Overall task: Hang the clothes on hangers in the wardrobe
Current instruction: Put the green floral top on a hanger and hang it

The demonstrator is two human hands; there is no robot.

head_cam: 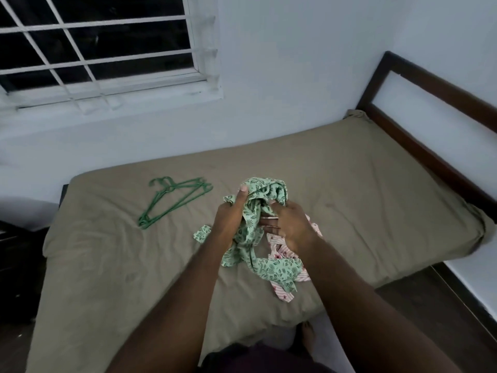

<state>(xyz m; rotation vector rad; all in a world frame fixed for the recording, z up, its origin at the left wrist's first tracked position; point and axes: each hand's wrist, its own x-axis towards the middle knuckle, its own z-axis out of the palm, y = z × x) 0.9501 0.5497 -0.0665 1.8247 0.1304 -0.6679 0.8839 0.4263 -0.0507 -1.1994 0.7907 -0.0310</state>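
Both forearms reach forward over the bed (pixel 363 184). The left hand (pixel 231 215) has its thumb up and fingers curled round a bunched green leaf-print garment (pixel 279 267). The right hand (pixel 291 226) grips the same cloth from the other side, its fingers partly buried in the folds. The garment trails from the hands toward the person onto a pink striped garment (pixel 279 250). Green hangers (pixel 172 201) lie stacked to the left, hooks toward the window.

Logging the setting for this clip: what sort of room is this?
Most likely a home bedroom: a bed with a dark wooden headboard, a barred window above it, and green hangers lying on the bed beside a green floral garment.
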